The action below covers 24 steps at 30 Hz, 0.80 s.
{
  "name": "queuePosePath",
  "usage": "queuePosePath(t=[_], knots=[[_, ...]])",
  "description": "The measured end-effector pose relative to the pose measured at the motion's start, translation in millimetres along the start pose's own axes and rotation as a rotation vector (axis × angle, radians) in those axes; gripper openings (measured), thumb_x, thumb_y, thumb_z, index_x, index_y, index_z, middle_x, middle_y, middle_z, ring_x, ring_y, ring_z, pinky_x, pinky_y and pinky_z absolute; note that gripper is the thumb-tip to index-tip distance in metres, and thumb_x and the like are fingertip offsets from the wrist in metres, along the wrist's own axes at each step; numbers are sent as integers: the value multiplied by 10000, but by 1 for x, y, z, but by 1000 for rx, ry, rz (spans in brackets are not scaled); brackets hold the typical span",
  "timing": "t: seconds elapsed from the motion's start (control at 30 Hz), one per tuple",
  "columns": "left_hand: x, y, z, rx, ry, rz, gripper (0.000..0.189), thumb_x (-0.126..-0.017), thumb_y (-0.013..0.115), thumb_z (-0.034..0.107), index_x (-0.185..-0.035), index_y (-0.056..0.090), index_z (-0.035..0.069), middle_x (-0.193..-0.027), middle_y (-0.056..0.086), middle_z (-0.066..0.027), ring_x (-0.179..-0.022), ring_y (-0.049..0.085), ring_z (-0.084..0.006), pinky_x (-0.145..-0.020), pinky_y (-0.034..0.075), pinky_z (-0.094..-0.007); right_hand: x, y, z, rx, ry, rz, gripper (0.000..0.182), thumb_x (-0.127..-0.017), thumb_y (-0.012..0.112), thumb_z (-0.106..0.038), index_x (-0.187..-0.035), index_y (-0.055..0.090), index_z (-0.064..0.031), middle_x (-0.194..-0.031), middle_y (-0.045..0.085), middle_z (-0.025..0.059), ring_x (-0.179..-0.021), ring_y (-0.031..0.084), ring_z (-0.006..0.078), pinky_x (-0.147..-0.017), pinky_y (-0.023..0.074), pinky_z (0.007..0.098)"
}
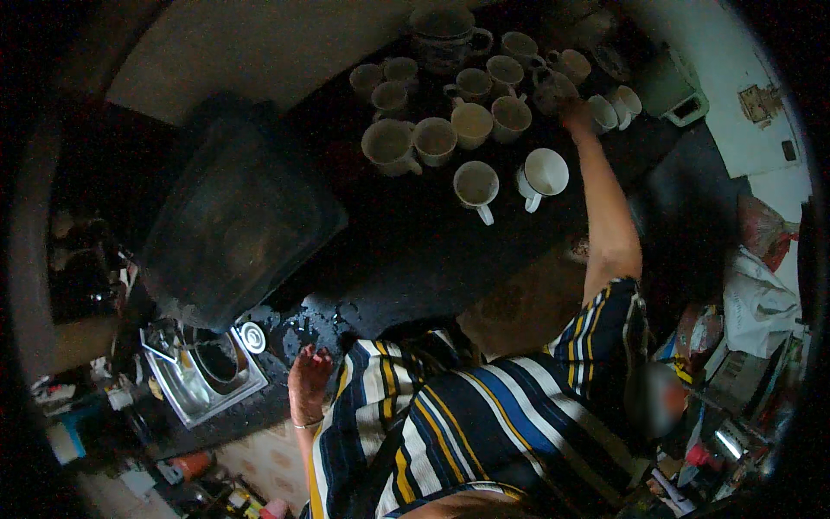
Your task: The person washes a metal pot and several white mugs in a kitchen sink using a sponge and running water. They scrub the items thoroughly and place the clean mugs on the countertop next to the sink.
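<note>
My right hand reaches far across the dark counter, among many cups. Its fingers are dim and lie at a patterned mug; whether they grip it I cannot tell. Just right of the hand are two small cups, the nearer one close to the fingers. A white mug and another mug stand nearer to me, apart from the group. My left hand is low by my body at the wet counter edge, fingers apart and holding nothing visible. Several more mugs stand behind.
A steel sink with a round pan inside lies at lower left, a round metal lid at its corner. A large dark hood-like shape rises above it. A green container stands far right; bags and clutter lie below.
</note>
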State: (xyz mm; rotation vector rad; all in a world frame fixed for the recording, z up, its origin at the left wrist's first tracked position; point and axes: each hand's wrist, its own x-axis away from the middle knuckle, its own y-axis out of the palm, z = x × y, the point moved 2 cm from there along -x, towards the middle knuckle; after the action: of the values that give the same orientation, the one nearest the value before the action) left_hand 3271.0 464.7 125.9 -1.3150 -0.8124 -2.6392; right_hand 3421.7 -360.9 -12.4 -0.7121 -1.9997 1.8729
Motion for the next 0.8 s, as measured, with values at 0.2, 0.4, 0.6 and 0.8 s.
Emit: queuePosePath(t=[0.2,0.4,0.6,0.8], knots=[[4,-3,13,92,10,9,196,-889,549,251,-934,606,69,-822,607,-62,-880,576,-233,-806,460,-338,145,-206,-148,-1238,238,-120,333,-901,543,-321,-1089,554,-47,-912,626,72,-641,523,112,-564,426,263],[-7,39,41,44,8,-154,297,-914,506,281,-1081,561,42,-999,620,-148,-910,577,-259,-791,461,-362,285,-276,-305,-1540,76,-478,147,-887,575,-182,-854,521,-49,-689,585,47,-513,495,94,-426,395,227],[25,21,75,324,332,-592,721,-828,601,450,-1384,306,96,-1310,458,-102,-1153,485,-245,-973,392,-394,406,-248,-514,-1339,-367,-1062,156,-828,647,-101,-958,599,-29,-759,625,47,-629,579,104,-532,462,236],[33,-91,79,728,406,-105,537,-896,463,487,-1264,471,95,-1220,541,-93,-1122,526,-251,-949,426,-434,481,-228,-646,-792,-919,-1186,276,-856,614,-221,-1026,606,-4,-863,661,122,-728,631,143,-629,496,276]])
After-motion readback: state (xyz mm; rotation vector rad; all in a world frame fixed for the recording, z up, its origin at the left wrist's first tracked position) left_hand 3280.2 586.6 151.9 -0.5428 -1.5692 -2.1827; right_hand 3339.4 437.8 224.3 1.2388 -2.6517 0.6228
